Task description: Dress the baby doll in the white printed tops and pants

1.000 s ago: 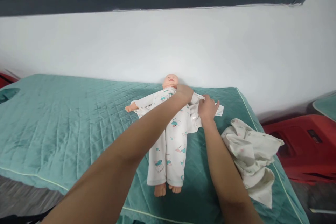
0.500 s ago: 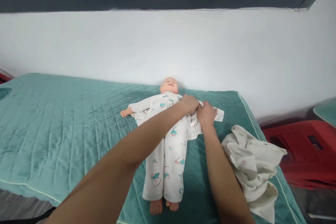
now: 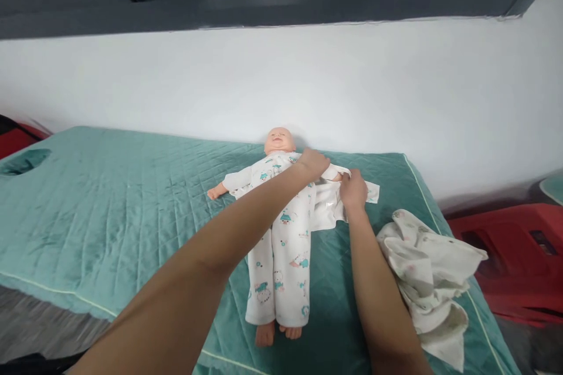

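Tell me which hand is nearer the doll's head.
Left. The left hand is just right of and slightly below the head in the picture; the right hand is farther out to the right, its fingers on the sleeve.

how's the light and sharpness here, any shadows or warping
Head view: soft light, the wall brightest near the middle, a faint shadow beside the doll's head; head view: darker shade on the green cover right of the trousers; head view: both forearms look stretched, prints on the crumpled cloth soft.
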Demonstrator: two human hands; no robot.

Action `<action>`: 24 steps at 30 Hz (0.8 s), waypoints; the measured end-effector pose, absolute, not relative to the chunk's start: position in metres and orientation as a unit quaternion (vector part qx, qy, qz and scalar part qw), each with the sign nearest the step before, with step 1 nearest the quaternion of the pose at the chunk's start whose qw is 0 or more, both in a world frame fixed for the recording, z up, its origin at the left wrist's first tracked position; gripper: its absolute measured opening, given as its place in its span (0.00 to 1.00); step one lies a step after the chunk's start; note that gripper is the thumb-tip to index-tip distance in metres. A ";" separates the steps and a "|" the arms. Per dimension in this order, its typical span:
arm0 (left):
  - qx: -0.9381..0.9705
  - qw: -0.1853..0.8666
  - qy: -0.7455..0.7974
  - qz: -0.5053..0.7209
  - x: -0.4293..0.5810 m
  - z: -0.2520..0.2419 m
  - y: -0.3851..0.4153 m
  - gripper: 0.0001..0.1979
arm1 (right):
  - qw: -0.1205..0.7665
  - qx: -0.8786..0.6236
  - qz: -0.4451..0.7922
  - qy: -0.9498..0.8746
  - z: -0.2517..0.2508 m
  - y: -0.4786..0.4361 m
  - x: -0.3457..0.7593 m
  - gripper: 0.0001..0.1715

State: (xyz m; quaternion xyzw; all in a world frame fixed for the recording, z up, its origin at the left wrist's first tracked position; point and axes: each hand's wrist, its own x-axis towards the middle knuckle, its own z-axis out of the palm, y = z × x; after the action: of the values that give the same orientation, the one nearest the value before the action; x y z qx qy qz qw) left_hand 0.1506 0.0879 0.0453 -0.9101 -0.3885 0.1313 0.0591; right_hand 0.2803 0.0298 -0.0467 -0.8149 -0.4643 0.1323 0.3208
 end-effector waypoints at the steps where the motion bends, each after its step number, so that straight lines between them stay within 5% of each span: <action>1: -0.909 0.066 -0.390 0.132 0.147 0.048 0.089 0.20 | 0.331 -0.814 0.139 -0.457 -0.049 0.030 0.281 0.23; 15: -0.904 0.100 -0.403 0.107 0.119 0.063 0.083 0.22 | 0.593 -0.662 0.252 -0.382 -0.066 0.041 0.295 0.14; 24: -0.907 0.031 -0.411 0.087 0.151 0.038 0.077 0.21 | 0.791 -0.501 0.165 -0.310 -0.047 0.035 0.293 0.25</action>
State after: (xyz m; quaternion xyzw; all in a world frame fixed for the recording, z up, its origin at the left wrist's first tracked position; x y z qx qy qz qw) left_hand 0.1507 0.0769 0.0384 -0.9071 -0.4106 0.0867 0.0310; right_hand 0.2926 0.0350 -0.0466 -0.5006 -0.3105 0.1646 0.7912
